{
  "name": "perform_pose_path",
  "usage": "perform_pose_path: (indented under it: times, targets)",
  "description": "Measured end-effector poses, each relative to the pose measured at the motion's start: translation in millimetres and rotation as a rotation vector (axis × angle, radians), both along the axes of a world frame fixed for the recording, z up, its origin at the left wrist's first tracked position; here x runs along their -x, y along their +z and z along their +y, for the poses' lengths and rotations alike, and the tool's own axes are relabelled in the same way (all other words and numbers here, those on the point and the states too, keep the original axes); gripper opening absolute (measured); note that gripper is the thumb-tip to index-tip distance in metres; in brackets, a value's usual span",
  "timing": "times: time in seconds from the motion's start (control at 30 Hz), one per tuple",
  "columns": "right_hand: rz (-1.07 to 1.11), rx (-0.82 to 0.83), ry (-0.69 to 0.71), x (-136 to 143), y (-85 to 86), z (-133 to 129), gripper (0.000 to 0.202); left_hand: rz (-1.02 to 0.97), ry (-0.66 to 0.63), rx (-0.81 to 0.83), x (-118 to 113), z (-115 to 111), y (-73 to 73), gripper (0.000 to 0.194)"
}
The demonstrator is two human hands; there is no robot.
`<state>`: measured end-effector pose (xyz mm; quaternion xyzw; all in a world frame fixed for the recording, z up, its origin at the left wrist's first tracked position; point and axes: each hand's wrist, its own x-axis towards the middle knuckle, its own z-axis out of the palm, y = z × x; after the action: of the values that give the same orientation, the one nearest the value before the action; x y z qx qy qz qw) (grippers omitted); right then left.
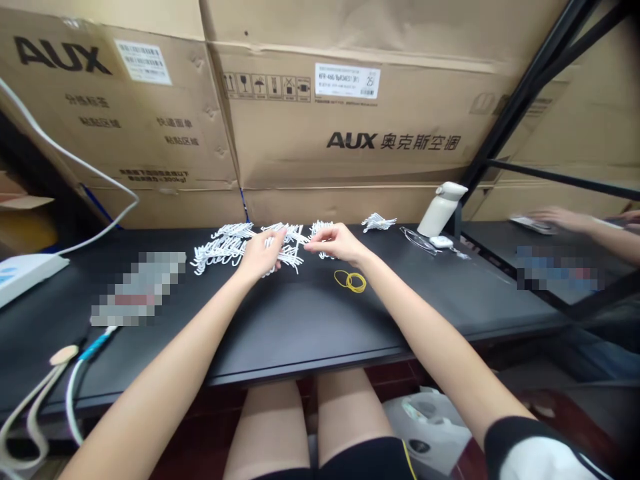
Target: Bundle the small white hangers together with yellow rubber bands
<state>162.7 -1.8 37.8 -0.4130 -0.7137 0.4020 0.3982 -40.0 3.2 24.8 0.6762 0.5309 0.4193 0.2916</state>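
Note:
My left hand point(264, 253) is closed around a bunch of white wire hooks point(291, 257), whose curved ends stick out past the fingers. Close by on its right, my right hand point(336, 241) has thumb and fingertips pinched together beside that bunch; what lies between them is too small to make out. A larger heap of white hooks point(217, 250) lies on the black table to the left of my left hand. More hooks point(320, 230) show behind my right hand. Below it lie thin yellow rubber bands point(356, 283).
A small hook pile point(379, 222) lies farther right. A pale bottle point(443, 208), a white earphone case point(441, 243) and a cable stand near the black rack post. At left lie a blurred-out phone point(143, 287) and a white device point(30, 275). Another person's hand point(557, 217) is at far right.

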Motion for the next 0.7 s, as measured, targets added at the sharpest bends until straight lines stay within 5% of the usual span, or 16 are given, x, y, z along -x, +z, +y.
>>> perform_pose_path:
  times: [0.3,0.7]
  targets:
    - [0.007,-0.009,0.032,17,-12.0,-4,0.027,-0.044,-0.088,-0.013,-3,-3,2.3,0.036]
    - [0.085,-0.103,0.008,22,-20.0,0,0.032,-0.016,-0.005,-0.151,0,2,0.4,0.042]
